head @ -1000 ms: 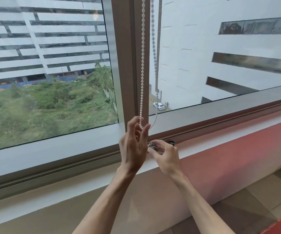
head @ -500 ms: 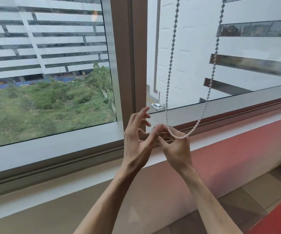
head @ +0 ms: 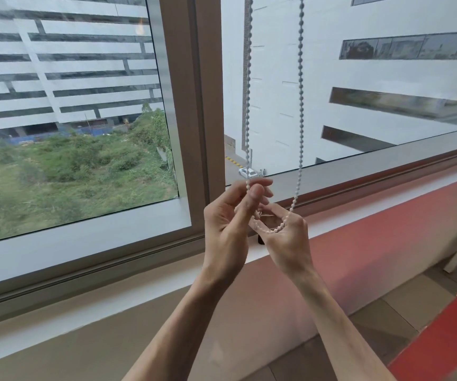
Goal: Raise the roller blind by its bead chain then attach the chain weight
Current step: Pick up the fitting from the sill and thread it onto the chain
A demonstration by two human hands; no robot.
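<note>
A white bead chain point(head: 300, 105) hangs in two strands in front of the window. Its bottom loop point(head: 275, 230) lies across the fingers of my right hand point(head: 286, 240). My left hand point(head: 226, 224) pinches the left strand between thumb and forefinger at about sill height. Between the two hands my right hand's curled fingers hold a small metal piece, the chain weight point(head: 260, 214), mostly hidden. A dark bit point(head: 260, 240) shows just below it. The roller blind itself is out of view above.
A brown window post point(head: 191, 105) stands just left of the chain. The white sill point(head: 331, 221) runs under my hands, with a red wall band point(head: 386, 229) below it. Floor tiles point(head: 403, 312) lie at lower right.
The chain's two strands have spread apart into a loop. My left hand went from spread fingers to pinching the left strand. Both hands have risen slightly off the sill.
</note>
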